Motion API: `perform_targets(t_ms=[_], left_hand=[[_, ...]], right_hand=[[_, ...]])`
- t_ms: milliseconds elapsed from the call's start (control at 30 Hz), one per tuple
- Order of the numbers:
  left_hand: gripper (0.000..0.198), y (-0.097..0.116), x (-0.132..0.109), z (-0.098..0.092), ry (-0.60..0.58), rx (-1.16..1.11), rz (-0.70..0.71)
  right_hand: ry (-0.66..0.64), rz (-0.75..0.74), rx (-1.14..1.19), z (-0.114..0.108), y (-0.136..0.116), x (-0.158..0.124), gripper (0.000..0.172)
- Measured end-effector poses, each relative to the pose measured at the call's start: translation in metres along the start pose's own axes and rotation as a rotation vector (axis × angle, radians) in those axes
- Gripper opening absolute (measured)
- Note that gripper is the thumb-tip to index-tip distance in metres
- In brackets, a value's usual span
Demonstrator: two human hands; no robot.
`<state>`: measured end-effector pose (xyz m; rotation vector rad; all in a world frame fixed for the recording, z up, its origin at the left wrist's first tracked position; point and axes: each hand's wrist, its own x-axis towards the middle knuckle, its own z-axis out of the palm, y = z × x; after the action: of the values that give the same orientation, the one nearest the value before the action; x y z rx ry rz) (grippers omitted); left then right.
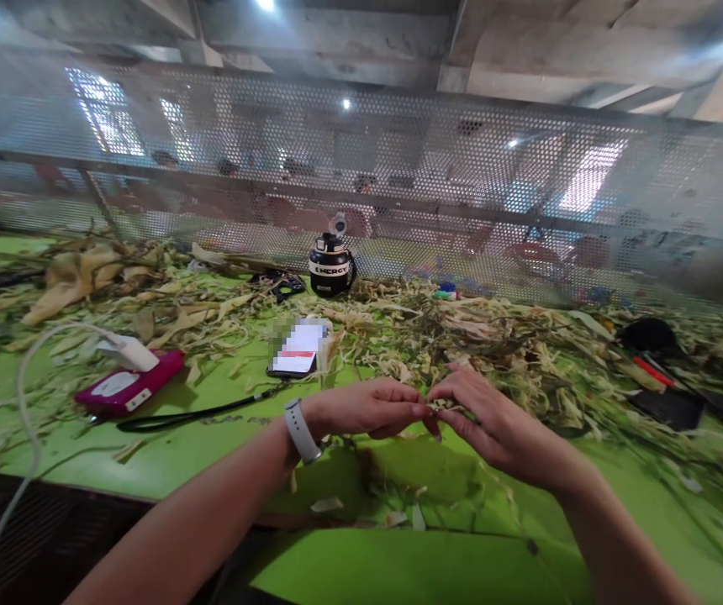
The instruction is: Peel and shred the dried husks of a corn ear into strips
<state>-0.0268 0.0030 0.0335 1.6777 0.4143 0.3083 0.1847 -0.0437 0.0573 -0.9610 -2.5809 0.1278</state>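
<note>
Pale husk (442, 405) pinched between the fingers of left hand (387, 408) and right hand (500, 424) above the near worktop (122, 470); work appears unfinished (no completed piece discernible), loose strips (488, 336) remaining at far right.

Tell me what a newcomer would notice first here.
Probably the vivid green table, strewn with plant scraps, across the lower view. Just right of centre, the left hand and right hand meet at a pale strip. Beyond them, a lit phone lies in front of a black bottle, lid up.
</note>
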Motion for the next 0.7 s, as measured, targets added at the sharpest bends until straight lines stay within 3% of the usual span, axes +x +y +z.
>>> perform_targets(t_ms=[167, 433, 700], left_hand=[[0.035, -0.001, 0.004, 0.003, 0.094, -0.027, 0.073], [0.033, -0.006, 0.007, 0.007, 0.098, -0.02, 0.06], [0.024, -0.008, 0.009, 0.014, 0.072, -0.4, 0.077]], right_hand=[[0.12, 0.002, -0.062, 0.001, 0.006, -0.002, 0.018], [0.077, 0.015, -0.009, -0.002, 0.01, -0.002, 0.02], [0.062, 0.091, 0.151, -0.006, 0.007, -0.003, 0.02]])
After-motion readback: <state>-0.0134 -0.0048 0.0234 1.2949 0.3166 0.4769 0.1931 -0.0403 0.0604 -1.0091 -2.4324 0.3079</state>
